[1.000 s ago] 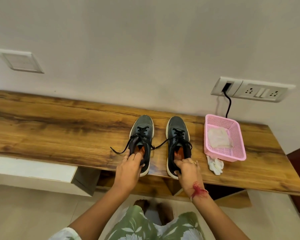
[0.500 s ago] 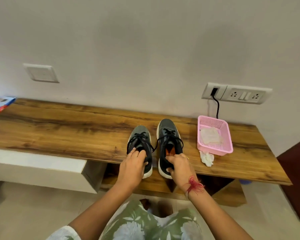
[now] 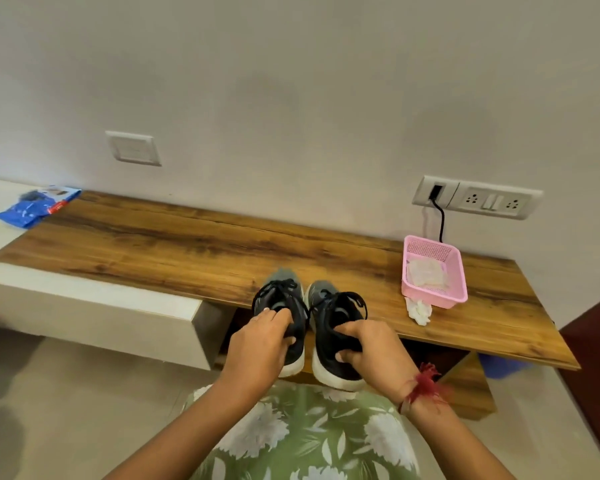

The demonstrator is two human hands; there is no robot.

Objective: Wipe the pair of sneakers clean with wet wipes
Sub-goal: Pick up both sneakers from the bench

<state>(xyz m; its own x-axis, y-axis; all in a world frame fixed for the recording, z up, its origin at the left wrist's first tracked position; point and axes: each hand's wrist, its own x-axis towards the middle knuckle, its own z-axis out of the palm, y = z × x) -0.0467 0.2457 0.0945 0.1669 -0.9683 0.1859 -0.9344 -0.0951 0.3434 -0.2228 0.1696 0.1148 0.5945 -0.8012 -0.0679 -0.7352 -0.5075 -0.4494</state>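
Observation:
Two dark grey sneakers with black laces and white soles hang side by side over the front edge of the wooden bench (image 3: 174, 251). My left hand (image 3: 257, 344) grips the heel collar of the left sneaker (image 3: 279, 296), fingers curled inside the opening. My right hand (image 3: 371, 351) grips the heel of the right sneaker (image 3: 329, 306) the same way. A crumpled white wipe (image 3: 419, 311) lies on the bench by the pink basket (image 3: 456, 271). A blue wipes packet (image 3: 37, 206) lies at the far left.
The pink basket holds a pale used wipe and sits near the bench's right end. Above it a wall socket panel (image 3: 478, 199) has a black cable plugged in. A white ledge (image 3: 84, 299) adjoins the bench at the left. Tiled floor lies below.
Both hands have pulled the sneakers toward me, from standing on the bench to past its front edge. The view has drawn back and the blue packet has come into sight.

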